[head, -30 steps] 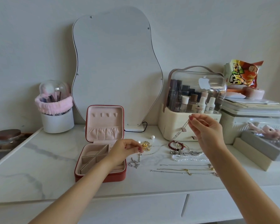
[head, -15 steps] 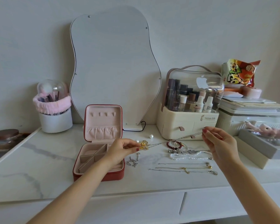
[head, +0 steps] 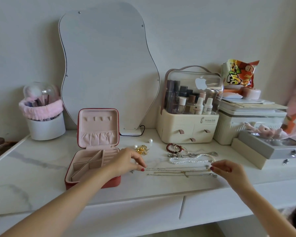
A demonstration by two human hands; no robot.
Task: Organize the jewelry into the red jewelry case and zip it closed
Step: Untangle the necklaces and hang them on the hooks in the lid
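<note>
Both hands are down on the marble tabletop point(head: 32, 170) now: the left hand point(head: 126, 162) pinches one end of a thin silver chain point(head: 174, 168) and the right hand point(head: 229, 171) pinches the other, the chain stretched flat between them. Just left of it the red jewelry case point(head: 92, 161) sits open, lid upright, compartments bare. Behind the chain lie a pearl strand point(head: 188, 161), a red bead bracelet point(head: 172, 148) and a gold piece point(head: 142, 149).

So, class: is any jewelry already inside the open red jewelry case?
No: the red jewelry case shows only bare pink compartments, while the white pearl strand lies on the table.
</note>
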